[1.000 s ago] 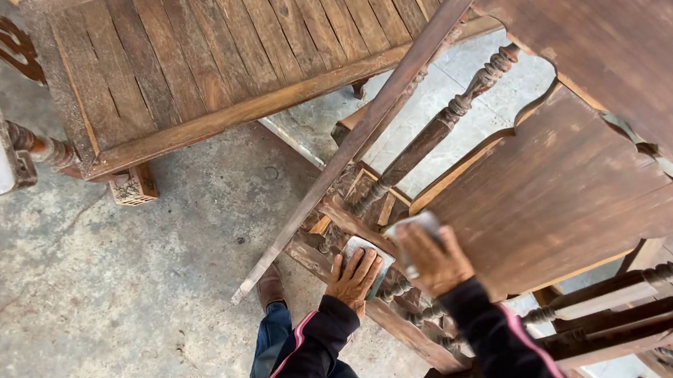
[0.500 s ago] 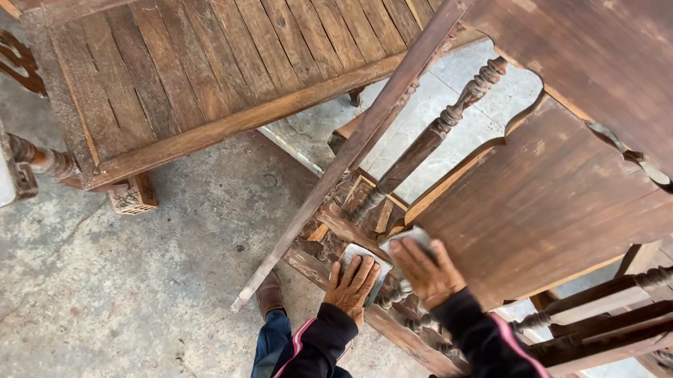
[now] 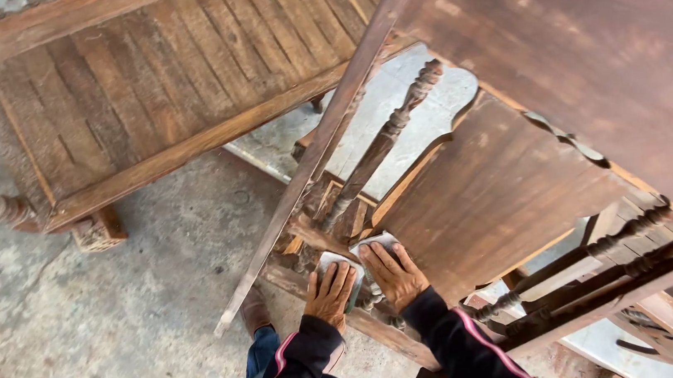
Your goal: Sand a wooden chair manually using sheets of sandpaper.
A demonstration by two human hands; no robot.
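Note:
My left hand (image 3: 328,294) presses flat on a grey piece of sandpaper (image 3: 336,264) against the carved lower frame of a dark wooden furniture piece (image 3: 487,190). My right hand (image 3: 395,274) lies flat beside it on a second grey sandpaper piece (image 3: 380,243), at the lower corner of the shaped wooden panel. Both hands touch each other's side. A turned spindle (image 3: 385,138) rises from just above the hands. Both sleeves are black with a pink stripe.
A slatted wooden bench (image 3: 158,74) stands at the upper left on its carved foot (image 3: 99,230). Bare concrete floor (image 3: 77,341) fills the lower left. My shoe (image 3: 255,312) shows below the frame. More turned rails (image 3: 610,256) lie at the right.
Both hands have slid left and slightly down along the frame, and the right hand has flattened on its sandpaper. The camera view has shifted, moving the bench leftward.

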